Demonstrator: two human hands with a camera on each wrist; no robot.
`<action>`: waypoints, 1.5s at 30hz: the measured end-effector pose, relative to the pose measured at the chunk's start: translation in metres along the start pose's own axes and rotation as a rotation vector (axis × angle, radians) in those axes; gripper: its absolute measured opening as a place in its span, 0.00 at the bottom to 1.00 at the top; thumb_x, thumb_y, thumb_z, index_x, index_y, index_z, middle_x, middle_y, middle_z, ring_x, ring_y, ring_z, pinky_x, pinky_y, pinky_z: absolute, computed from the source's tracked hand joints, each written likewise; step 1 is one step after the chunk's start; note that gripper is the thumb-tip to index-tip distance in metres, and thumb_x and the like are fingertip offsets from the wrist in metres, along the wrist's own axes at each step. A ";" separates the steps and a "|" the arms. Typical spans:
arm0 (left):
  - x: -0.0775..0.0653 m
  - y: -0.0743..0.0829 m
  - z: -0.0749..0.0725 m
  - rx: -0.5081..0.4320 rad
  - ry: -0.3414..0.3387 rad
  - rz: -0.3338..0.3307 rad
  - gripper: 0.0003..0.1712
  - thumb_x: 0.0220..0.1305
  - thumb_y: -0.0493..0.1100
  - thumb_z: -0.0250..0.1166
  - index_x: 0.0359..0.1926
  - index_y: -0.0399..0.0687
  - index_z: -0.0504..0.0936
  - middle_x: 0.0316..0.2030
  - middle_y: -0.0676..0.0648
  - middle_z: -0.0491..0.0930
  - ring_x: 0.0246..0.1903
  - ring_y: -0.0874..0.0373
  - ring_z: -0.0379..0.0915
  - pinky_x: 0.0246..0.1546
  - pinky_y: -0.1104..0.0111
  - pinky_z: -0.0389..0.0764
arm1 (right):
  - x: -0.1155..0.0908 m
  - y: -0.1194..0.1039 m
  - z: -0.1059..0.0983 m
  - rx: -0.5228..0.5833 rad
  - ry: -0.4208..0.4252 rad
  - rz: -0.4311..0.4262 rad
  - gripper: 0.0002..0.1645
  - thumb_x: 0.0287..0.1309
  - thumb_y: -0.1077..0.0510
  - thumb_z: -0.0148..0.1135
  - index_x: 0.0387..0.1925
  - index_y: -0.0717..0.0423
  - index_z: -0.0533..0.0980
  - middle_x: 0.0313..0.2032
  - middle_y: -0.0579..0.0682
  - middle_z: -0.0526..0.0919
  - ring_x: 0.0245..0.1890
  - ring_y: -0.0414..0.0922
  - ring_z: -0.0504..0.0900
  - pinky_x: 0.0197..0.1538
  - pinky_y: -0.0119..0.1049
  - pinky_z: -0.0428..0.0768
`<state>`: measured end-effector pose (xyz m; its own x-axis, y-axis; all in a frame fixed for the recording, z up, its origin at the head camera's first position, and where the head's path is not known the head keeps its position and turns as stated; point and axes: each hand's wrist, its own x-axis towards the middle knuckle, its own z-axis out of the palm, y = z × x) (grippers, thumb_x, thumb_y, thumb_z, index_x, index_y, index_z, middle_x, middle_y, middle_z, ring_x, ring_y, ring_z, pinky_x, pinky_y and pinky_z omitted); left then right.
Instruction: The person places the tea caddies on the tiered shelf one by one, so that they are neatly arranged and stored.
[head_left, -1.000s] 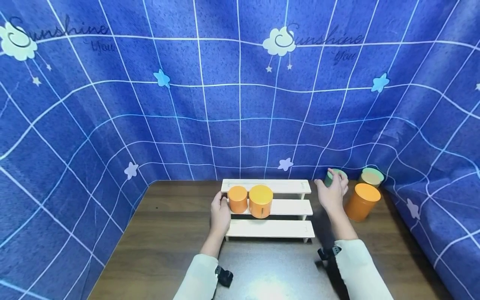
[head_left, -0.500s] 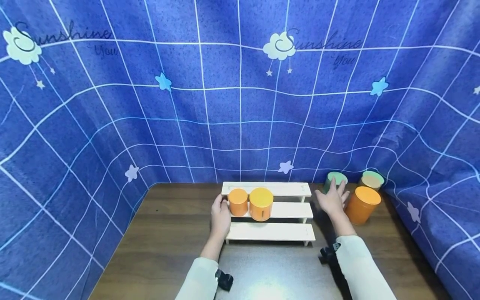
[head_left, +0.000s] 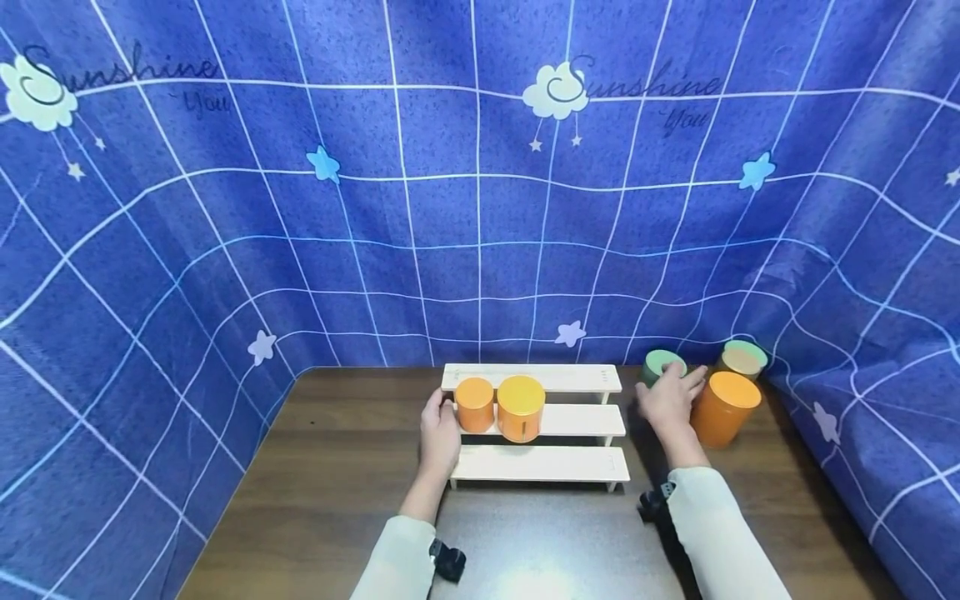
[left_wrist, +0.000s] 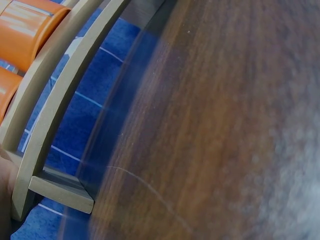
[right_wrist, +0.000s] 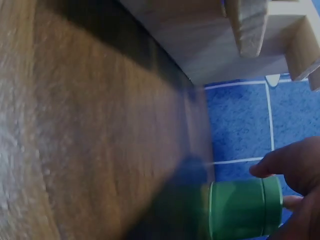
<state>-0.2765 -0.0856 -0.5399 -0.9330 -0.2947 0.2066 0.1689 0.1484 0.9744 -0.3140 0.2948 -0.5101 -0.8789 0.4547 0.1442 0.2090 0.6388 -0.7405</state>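
My left hand [head_left: 441, 433] grips the left end of a pale wooden three-step shelf [head_left: 536, 462]. At its middle step stand a small orange canister [head_left: 475, 407] and a wider yellow-orange canister [head_left: 521, 410], side by side. On the right, my right hand [head_left: 672, 408] is at a green canister [head_left: 662, 363], its fingers spread and overlapping the lid's edge in the head view. The right wrist view shows the thumb extended beside the green canister [right_wrist: 242, 207], which lies sideways in that view. Part of the canister is hidden behind the hand.
A tall orange canister [head_left: 723, 410] stands just right of my right hand. Behind it is another canister with a green rim [head_left: 742, 358]. Blue patterned cloth [head_left: 480, 208] encloses the back and sides of the brown wooden table [head_left: 337, 467].
My right hand's fingers spread wide over the green canister, then drew together and came lower at its right side. The green canister shifted slightly left and nearer. My left hand stayed put.
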 end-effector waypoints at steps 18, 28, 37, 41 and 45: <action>0.004 0.002 0.004 0.020 0.007 0.022 0.21 0.80 0.35 0.49 0.65 0.39 0.79 0.60 0.37 0.83 0.63 0.43 0.77 0.69 0.45 0.75 | -0.004 0.006 0.007 0.172 0.146 -0.071 0.34 0.63 0.55 0.67 0.64 0.64 0.65 0.63 0.75 0.63 0.60 0.75 0.70 0.65 0.66 0.69; 0.003 0.001 0.003 0.021 0.007 0.014 0.20 0.79 0.35 0.49 0.64 0.40 0.80 0.60 0.37 0.83 0.64 0.44 0.77 0.69 0.46 0.75 | -0.023 0.000 0.009 0.245 0.168 -0.095 0.34 0.63 0.54 0.67 0.66 0.60 0.65 0.64 0.70 0.63 0.63 0.69 0.69 0.67 0.61 0.69; 0.006 0.001 0.003 -0.006 0.011 0.055 0.20 0.79 0.33 0.48 0.62 0.37 0.81 0.57 0.35 0.84 0.62 0.43 0.77 0.69 0.46 0.75 | -0.030 -0.023 -0.004 0.310 0.220 -0.141 0.38 0.61 0.53 0.69 0.69 0.54 0.65 0.68 0.65 0.60 0.68 0.64 0.67 0.69 0.59 0.67; 0.003 0.000 0.004 -0.010 0.012 0.035 0.20 0.79 0.33 0.48 0.62 0.37 0.80 0.57 0.35 0.84 0.62 0.44 0.77 0.68 0.46 0.75 | -0.039 -0.030 -0.012 0.362 0.243 -0.156 0.39 0.58 0.56 0.72 0.68 0.55 0.66 0.68 0.63 0.59 0.69 0.62 0.66 0.72 0.57 0.66; 0.001 -0.001 0.002 -0.003 0.018 0.035 0.20 0.79 0.33 0.48 0.62 0.37 0.81 0.56 0.35 0.84 0.61 0.44 0.77 0.68 0.46 0.75 | -0.045 -0.035 -0.018 0.417 0.288 -0.201 0.38 0.55 0.58 0.73 0.66 0.56 0.67 0.66 0.62 0.60 0.68 0.60 0.66 0.72 0.57 0.65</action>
<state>-0.2787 -0.0838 -0.5404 -0.9205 -0.3069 0.2419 0.2020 0.1561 0.9669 -0.2746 0.2630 -0.4785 -0.7186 0.5381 0.4405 -0.1906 0.4568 -0.8689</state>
